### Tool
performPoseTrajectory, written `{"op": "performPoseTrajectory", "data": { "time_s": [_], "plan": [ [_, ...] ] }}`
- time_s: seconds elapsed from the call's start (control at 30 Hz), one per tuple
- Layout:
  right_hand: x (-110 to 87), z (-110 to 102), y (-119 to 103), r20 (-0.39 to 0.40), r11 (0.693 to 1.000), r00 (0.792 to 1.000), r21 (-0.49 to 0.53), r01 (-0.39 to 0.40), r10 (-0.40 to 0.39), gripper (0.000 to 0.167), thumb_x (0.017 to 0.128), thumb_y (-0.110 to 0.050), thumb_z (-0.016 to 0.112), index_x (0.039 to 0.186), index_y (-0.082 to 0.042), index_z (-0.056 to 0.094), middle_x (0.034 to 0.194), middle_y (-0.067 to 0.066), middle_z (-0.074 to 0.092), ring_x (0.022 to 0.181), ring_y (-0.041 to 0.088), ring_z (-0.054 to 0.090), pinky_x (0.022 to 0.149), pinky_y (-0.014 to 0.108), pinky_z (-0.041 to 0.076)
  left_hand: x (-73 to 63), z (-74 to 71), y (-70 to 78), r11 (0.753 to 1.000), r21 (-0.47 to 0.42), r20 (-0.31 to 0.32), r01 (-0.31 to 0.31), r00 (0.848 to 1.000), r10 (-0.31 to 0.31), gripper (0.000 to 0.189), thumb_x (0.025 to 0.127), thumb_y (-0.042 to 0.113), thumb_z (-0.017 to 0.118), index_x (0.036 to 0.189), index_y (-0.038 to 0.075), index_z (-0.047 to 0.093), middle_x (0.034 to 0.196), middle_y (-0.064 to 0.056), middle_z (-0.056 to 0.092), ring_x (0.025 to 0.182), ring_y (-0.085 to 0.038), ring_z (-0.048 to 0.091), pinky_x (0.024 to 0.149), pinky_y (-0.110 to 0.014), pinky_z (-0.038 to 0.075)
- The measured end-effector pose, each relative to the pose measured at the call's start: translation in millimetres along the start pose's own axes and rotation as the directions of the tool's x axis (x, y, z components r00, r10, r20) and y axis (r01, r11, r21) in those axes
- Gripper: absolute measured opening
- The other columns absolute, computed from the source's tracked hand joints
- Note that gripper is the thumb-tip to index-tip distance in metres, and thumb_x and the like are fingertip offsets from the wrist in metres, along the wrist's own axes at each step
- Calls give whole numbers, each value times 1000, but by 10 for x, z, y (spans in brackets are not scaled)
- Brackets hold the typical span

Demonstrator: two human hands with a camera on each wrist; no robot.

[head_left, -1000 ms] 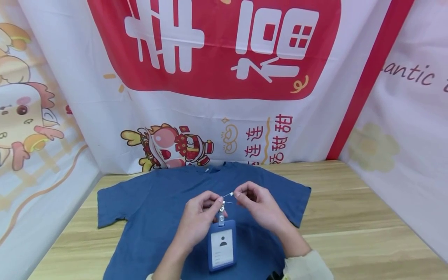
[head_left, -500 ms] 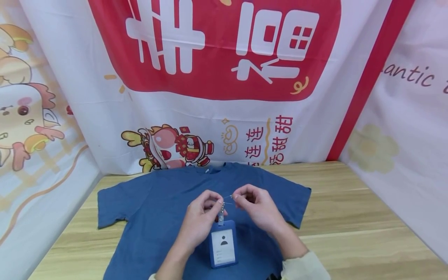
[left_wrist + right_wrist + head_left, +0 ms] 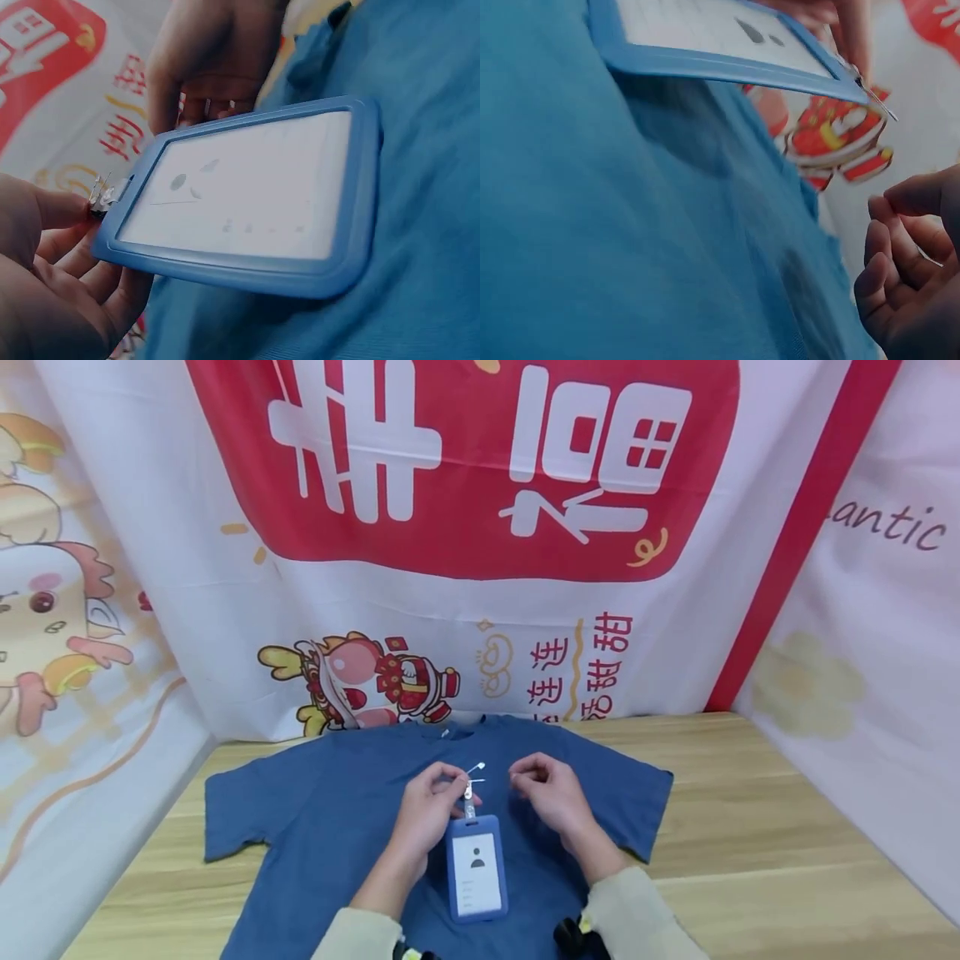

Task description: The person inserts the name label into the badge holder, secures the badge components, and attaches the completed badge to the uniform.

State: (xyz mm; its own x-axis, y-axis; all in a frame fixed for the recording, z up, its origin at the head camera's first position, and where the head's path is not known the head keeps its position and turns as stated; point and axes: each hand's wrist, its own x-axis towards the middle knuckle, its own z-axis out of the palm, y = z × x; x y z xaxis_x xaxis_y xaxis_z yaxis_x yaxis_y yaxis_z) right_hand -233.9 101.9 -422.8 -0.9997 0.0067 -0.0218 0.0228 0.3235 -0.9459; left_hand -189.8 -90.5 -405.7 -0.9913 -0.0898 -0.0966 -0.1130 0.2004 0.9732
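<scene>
My left hand (image 3: 429,802) pinches the metal safety pin (image 3: 476,767) at the top of a blue badge holder (image 3: 477,868). Two thin arms of the pin stand spread apart past the fingertips. Below them the holder hangs by a clear strap (image 3: 470,808), its white card (image 3: 247,180) facing up. To the right, my right hand (image 3: 551,789) is apart from the pin, fingers loosely curled, thumb near the index finger and nothing visible between them. Beneath both hands lies a blue T-shirt (image 3: 360,802), spread flat with its collar at the far side.
The shirt lies on a wood-grain table (image 3: 750,827). A printed white-and-red cloth (image 3: 465,560) hangs behind the table's far edge, with more printed cloth at the left and right sides.
My right hand has let go of the pin's end and moved slightly right. The left hand still holds the pin, and the badge holder has shifted a little up the view.
</scene>
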Motion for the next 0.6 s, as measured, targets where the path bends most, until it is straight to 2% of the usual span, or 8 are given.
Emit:
{"op": "performPoseTrajectory", "data": {
  "time_s": [0.13, 0.23, 0.4, 0.6],
  "plan": [
    [171, 40, 111, -24, 1000, 1000, -23, -12, 12, 10, 103, -13, 71, 110, -11, 77, 100, 5, 74, 87, 19, 65, 71, 29, 51, 104, 32, -175, 998, -28, -19, 53, 998, -53, 24, 113, 27, 57, 119, 7, 68, 96, -5, 82, 84, -18, 71, 81, -32, 56],
    [250, 71, 208, -47, 997, 999, -72, 2, -6, 9, 102, -11, 72, 108, -12, 79, 99, 5, 73, 87, 19, 64, 73, 29, 49, 157, 68, -290, 997, -41, -18, 60, 998, -60, 23, 113, 25, 57, 118, 6, 68, 95, -6, 82, 84, -18, 71, 80, -32, 57],
    [311, 110, 328, -74, 971, 990, -220, 98, -117, 8, 100, -11, 75, 103, -14, 81, 96, 3, 75, 86, 17, 63, 76, 31, 49, 217, 129, -394, 999, -47, -27, 12, 1000, -13, 23, 112, 24, 59, 117, 4, 69, 94, -9, 81, 79, -18, 69, 77, -31, 54],
    [290, 102, 383, -41, 942, 982, -292, 167, -187, 10, 97, -9, 78, 106, -13, 82, 96, 3, 75, 84, 15, 64, 76, 32, 52, 226, 181, -448, 998, 29, -154, -54, 986, 58, 15, 106, 16, 65, 109, 4, 73, 91, -8, 82, 79, -12, 70, 79, -30, 52]
  ]
}}
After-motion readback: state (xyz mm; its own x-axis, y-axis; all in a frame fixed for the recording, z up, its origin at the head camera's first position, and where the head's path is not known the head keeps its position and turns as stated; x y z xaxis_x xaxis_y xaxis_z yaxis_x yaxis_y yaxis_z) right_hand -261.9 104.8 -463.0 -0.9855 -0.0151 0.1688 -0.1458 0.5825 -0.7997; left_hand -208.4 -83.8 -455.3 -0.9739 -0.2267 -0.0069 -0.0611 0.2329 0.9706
